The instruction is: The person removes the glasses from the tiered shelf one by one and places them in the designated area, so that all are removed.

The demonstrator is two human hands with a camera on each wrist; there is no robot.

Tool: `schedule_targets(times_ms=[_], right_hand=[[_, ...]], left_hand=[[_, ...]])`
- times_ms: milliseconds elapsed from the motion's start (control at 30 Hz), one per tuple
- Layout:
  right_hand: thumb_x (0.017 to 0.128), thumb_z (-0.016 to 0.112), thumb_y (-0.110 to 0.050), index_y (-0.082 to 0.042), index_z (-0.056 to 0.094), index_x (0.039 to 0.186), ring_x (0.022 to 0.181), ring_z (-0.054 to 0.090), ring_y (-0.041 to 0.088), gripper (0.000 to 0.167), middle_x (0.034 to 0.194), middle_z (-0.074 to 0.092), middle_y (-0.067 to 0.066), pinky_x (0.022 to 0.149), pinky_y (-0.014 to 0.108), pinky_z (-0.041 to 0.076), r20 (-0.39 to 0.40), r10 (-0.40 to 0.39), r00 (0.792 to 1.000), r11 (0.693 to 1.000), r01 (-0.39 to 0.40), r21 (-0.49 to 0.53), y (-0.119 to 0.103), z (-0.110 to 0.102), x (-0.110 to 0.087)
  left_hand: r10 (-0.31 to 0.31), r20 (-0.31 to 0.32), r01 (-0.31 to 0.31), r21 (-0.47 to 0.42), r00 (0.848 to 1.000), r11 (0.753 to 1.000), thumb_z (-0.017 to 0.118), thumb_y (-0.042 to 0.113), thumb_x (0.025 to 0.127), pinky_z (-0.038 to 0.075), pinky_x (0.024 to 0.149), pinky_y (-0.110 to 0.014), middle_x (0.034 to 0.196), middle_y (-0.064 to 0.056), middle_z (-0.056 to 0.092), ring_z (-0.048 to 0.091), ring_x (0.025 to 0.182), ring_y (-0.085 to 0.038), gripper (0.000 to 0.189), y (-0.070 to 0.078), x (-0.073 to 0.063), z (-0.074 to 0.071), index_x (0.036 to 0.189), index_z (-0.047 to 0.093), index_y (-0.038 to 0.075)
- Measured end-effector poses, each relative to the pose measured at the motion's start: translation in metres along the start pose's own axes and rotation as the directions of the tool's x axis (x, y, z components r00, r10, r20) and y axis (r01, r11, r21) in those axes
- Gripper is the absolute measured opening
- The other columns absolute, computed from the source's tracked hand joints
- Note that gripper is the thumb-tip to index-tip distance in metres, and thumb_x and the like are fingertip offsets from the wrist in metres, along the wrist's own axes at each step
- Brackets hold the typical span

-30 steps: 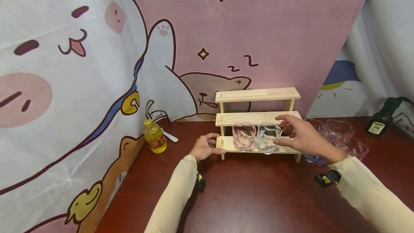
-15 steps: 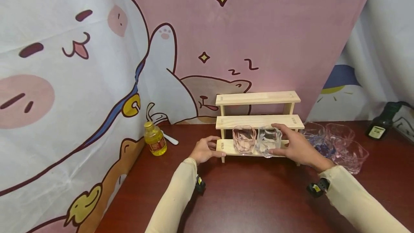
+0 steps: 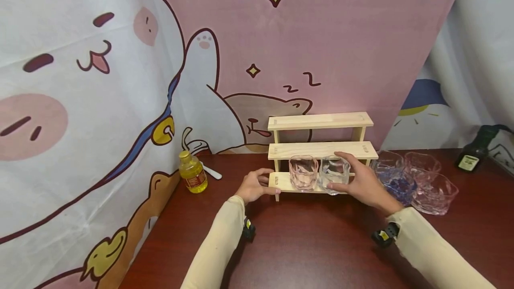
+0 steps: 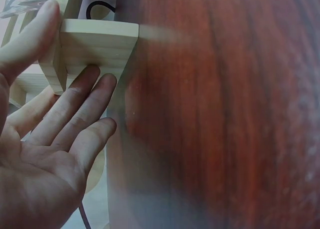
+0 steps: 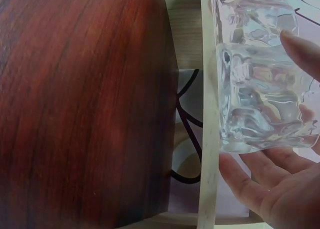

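Note:
A three-tier wooden display shelf (image 3: 321,150) stands on the table. On its lowest step a pink-tinted glass (image 3: 303,174) and a clear wavy glass (image 3: 333,176) sit upright side by side. My left hand (image 3: 254,185) holds the left end of that step, thumb at its front and fingers by the side panel (image 4: 97,44). My right hand (image 3: 363,186) is around the clear glass, thumb in front and the index finger at the back of the rim. In the right wrist view the other fingers (image 5: 245,184) extend beside the glass, partly hidden by it.
Right of the shelf stand several glasses: a blue one (image 3: 397,186), a pink one (image 3: 435,194) and others behind. A dark bottle (image 3: 471,150) is at the far right. On the left stand a yellow oil bottle (image 3: 192,173) and a white-handled utensil (image 3: 212,171).
My right hand has moved left, from beside the clear glass to around it, uncovering the glasses at the right. My left hand has stayed at the shelf's end.

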State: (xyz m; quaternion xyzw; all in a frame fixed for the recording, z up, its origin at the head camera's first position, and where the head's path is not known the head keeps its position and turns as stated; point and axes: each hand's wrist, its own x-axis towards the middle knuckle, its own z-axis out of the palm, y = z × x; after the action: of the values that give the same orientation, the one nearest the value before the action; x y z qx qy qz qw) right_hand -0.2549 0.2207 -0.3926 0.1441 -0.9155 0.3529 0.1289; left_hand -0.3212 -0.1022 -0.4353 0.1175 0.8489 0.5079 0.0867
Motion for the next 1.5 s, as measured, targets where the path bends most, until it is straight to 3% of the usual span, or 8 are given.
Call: schedule_targets(times_ms=[200,400,700,1067,1267,1500], right_hand=[[0.078,0.086,-0.038,-0.014,0.039,0.152,0.051,0.045,0.011,0.092,0.12,0.063,0.023,0.056,0.03,0.04,-0.008,0.036,0.999,0.999,-0.036,0.008,0.0,0.004,-0.001],[0.078,0.086,-0.036,-0.013,0.041,0.151,0.049,0.042,0.01,0.089,0.115,0.065,0.021,0.052,0.029,0.038,-0.016,0.051,0.999,0.999,-0.051,0.015,-0.001,0.005,-0.001],[0.076,0.088,-0.033,-0.009,0.043,0.15,0.069,0.06,0.014,0.09,0.129,0.061,0.026,0.061,0.03,0.047,-0.019,0.062,0.998,0.997,-0.061,0.043,-0.002,0.002,-0.002],[0.079,0.087,-0.032,-0.008,0.043,0.15,0.085,0.066,0.02,0.087,0.126,0.066,0.022,0.066,0.03,0.048,-0.038,0.036,0.999,0.998,-0.034,0.056,-0.005,-0.009,-0.002],[0.077,0.088,-0.031,-0.011,0.046,0.148,0.074,0.058,0.005,0.086,0.118,0.068,0.017,0.063,0.026,0.046,-0.058,0.026,0.998,0.997,-0.022,0.07,-0.009,-0.019,-0.003],[0.078,0.087,-0.036,-0.013,0.045,0.149,0.064,0.043,0.012,0.086,0.114,0.063,0.015,0.055,0.028,0.036,-0.063,0.038,0.997,0.999,-0.037,0.027,-0.011,-0.032,-0.007]], left_hand=[[0.005,0.0,-0.005,0.017,1.0,1.0,0.092,0.018,0.071,0.052,0.077,-0.029,0.111,-0.013,0.073,0.067,0.102,-0.023,0.074,0.0,0.0,0.0,0.137,0.06,0.011],[-0.002,-0.002,0.002,0.016,1.0,1.0,0.092,0.018,0.071,0.052,0.078,-0.029,0.111,-0.013,0.073,0.067,0.102,-0.022,0.073,-0.001,-0.001,0.001,0.136,0.06,0.012],[0.011,0.004,-0.011,0.013,1.0,1.0,0.092,0.016,0.071,0.052,0.078,-0.029,0.111,-0.014,0.073,0.067,0.104,-0.025,0.075,0.0,0.0,0.002,0.138,0.059,0.008],[0.008,0.008,-0.008,0.005,1.0,1.0,0.092,0.017,0.071,0.051,0.077,-0.027,0.11,-0.014,0.074,0.067,0.104,-0.026,0.075,0.001,0.0,0.001,0.138,0.059,0.008],[0.002,0.008,-0.002,0.011,1.0,1.0,0.092,0.018,0.071,0.051,0.078,-0.028,0.111,-0.014,0.073,0.067,0.104,-0.025,0.075,0.0,0.0,0.0,0.138,0.059,0.009],[0.004,0.008,-0.005,0.017,1.0,1.0,0.092,0.017,0.071,0.051,0.078,-0.029,0.111,-0.014,0.073,0.067,0.104,-0.025,0.076,0.001,0.001,-0.001,0.138,0.058,0.008]])
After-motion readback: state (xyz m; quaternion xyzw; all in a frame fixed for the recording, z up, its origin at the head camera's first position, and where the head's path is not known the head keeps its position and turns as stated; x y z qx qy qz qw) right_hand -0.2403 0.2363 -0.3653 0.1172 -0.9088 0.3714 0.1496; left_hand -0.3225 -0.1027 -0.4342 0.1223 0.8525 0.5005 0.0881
